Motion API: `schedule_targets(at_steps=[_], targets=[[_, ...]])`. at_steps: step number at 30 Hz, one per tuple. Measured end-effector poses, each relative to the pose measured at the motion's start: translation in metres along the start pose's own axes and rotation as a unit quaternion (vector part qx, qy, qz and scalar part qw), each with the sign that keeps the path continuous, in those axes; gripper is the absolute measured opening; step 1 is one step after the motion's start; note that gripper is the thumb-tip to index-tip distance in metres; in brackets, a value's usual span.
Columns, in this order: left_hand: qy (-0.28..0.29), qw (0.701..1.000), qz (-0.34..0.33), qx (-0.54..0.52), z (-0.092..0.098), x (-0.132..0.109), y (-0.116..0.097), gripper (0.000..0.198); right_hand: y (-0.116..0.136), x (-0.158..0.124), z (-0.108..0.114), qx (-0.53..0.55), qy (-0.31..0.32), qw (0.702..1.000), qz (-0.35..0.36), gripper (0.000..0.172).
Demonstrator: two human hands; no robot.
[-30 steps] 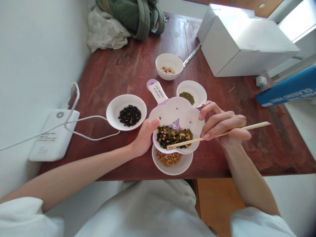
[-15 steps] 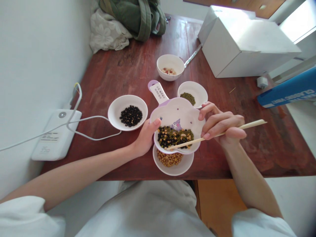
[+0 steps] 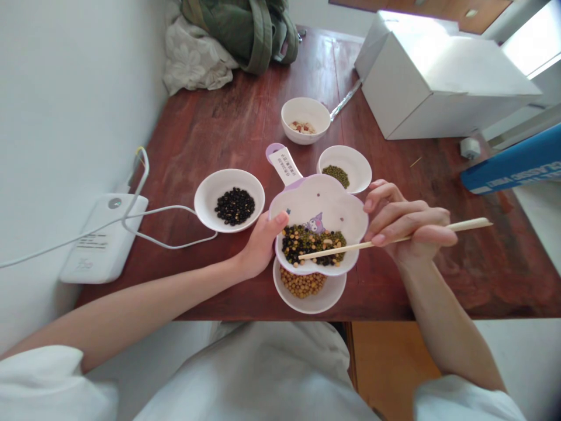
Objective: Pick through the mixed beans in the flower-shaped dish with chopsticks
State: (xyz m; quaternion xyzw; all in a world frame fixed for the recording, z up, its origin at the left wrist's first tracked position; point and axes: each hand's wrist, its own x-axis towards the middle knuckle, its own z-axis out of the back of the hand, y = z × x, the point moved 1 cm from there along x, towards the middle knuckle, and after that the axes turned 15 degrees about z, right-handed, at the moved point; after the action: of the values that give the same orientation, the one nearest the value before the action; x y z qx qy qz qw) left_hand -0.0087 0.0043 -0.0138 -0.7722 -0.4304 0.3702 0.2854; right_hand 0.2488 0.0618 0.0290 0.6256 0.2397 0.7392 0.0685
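My left hand (image 3: 262, 242) grips the left rim of a flower-shaped white and purple bowl (image 3: 326, 196) with a handle, its thumb inside the edge. The bowl tilts toward me, and mixed beans (image 3: 309, 242) in black, green and yellow are gathered at its near side. In my right hand (image 3: 405, 225) is a pair of chopsticks (image 3: 350, 249), fingers closed round it, tips among the beans; whether it is one stick or two is hard to see. Partly beneath the held bowl is a white bowl (image 3: 337, 295) of soybeans (image 3: 303, 283).
A bowl of black beans (image 3: 235, 206) stands left, one of green mung beans (image 3: 336, 175) behind, and one of peanuts (image 3: 302, 127) farther back. A power bank (image 3: 103, 240) with cables lies by the wall. A bag (image 3: 241, 35), white box (image 3: 438, 82) and blue canister (image 3: 512, 161) flank the table.
My right hand has moved to the right, drawing the chopsticks slightly away from the near rim of the held bowl. The left hand keeps its hold; the whole view has shifted slightly.
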Motion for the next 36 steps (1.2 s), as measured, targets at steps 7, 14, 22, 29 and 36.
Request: schedule_targets(at_steps=[7,14,22,29,36], targets=[[0.002,1.000,0.007,-0.002,-0.001,-0.001,-0.001,0.081,0.001,-0.003,-0.003,0.005,0.056,0.998,0.003,0.059],[0.012,1.000,0.006,-0.007,-0.001,0.000,0.000,0.080,0.002,-0.001,-0.007,0.017,0.057,0.998,-0.001,0.059],[0.013,1.000,0.005,-0.010,0.001,0.001,0.003,0.080,0.007,0.007,-0.006,0.004,-0.020,1.000,-0.012,0.075],[0.025,1.000,0.002,-0.005,0.000,0.001,0.001,0.079,0.003,0.001,-0.002,-0.036,0.014,0.999,-0.022,0.069],[0.018,1.000,0.002,0.000,0.001,0.001,0.002,0.078,-0.001,-0.001,-0.003,-0.026,0.052,0.998,0.009,0.065]])
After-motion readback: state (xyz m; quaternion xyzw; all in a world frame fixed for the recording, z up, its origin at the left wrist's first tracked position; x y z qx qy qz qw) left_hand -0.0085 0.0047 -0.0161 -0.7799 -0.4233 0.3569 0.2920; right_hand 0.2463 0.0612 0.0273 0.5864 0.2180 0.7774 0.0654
